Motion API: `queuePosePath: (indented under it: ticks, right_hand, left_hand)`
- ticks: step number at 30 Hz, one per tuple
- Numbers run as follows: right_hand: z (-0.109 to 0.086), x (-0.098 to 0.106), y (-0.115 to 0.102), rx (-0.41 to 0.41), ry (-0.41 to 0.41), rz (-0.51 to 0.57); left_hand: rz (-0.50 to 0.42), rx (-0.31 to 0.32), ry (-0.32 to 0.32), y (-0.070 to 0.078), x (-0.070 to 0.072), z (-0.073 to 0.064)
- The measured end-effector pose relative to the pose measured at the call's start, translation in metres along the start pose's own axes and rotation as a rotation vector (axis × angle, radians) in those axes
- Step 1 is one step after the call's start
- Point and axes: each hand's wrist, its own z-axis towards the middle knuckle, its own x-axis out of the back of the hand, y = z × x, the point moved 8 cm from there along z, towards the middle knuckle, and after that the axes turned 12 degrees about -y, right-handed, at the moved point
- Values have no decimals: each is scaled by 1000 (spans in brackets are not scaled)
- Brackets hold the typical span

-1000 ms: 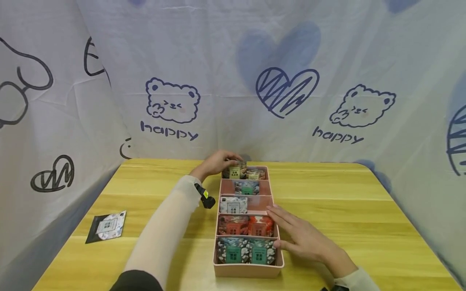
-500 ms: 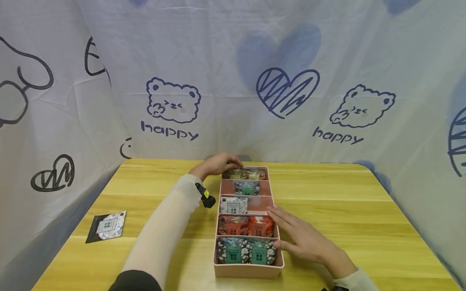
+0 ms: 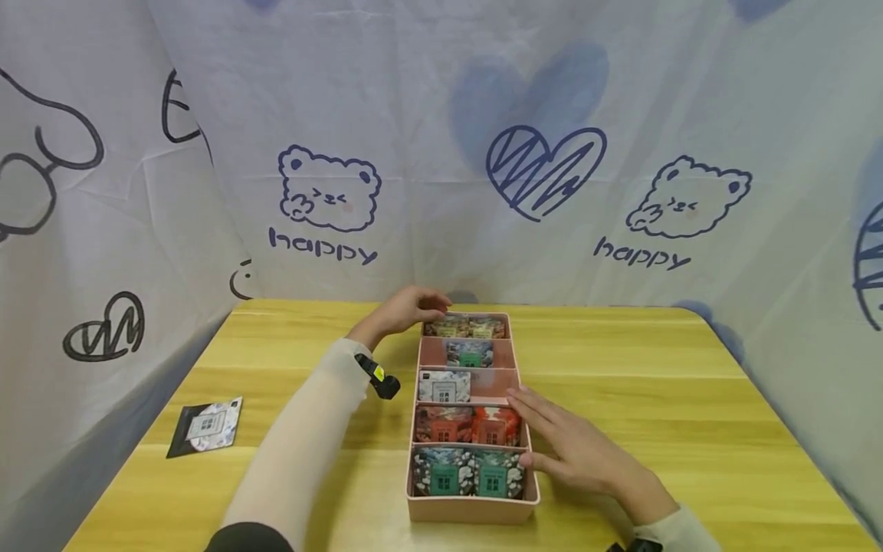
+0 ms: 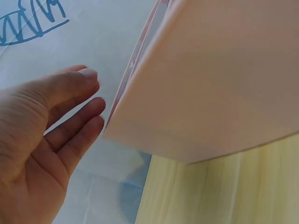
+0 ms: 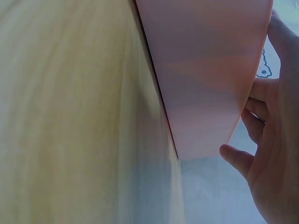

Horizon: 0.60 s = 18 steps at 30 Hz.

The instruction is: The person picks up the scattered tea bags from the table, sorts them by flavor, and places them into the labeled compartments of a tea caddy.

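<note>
A long pink divided box (image 3: 474,511) stands on the table with small tea packets in its compartments. My left hand (image 3: 407,309) is at the far left corner, fingers slightly bent and holding nothing. In the left wrist view, its fingertips are just off the box's rim. Two yellow-labelled packets (image 3: 451,328) lie in the far compartment beside that hand. My right hand (image 3: 586,452) rests along the right rim, fingers extended. Closest to it are two red packets (image 3: 495,425) and two green-labelled packets (image 3: 498,473). Farther up are a white packet (image 3: 444,387) and a blue-and-green packet (image 3: 470,354).
A black-and-white packet (image 3: 207,427) lies on the wooden table (image 3: 655,360) at the left. A printed cloth (image 3: 428,115) hangs behind the table's back edge. Each wrist wears a small black camera (image 3: 379,376).
My left hand lowered a yellow-labelled packet into the far left compartment, let it go, and has drawn slightly back to the left. The right hand has stayed on the rim.
</note>
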Motion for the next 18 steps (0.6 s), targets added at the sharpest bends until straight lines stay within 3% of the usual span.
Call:
queuePosePath:
  ticks: [6, 18]
  right_hand:
    - [1, 2, 0, 1, -3, -1]
    - [2, 1, 0, 4, -8, -21]
  left_hand:
    - [4, 2, 39, 1, 8, -18]
    - [109, -11, 66, 4, 14, -56]
